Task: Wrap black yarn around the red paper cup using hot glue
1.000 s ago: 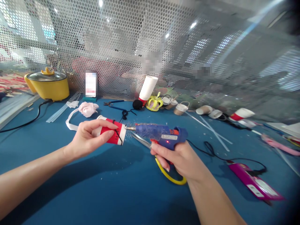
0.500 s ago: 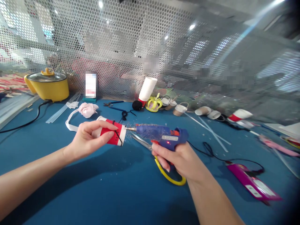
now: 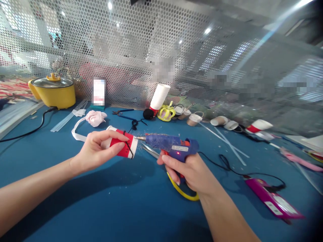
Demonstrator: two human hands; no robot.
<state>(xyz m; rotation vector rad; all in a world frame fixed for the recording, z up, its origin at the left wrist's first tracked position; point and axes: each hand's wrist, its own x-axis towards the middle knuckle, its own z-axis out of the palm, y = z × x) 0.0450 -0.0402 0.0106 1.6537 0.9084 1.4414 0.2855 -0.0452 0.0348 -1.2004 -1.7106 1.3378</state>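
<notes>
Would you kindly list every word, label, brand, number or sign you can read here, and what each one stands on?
No text is legible here.
Red-and-white paper cup: small dark characters, too blurred to read.
Blue hot glue gun: white label, print too small.
Purple power strip: marks on pale patches, too blurred.
Smartphone: screen pixelated, unreadable.
</notes>
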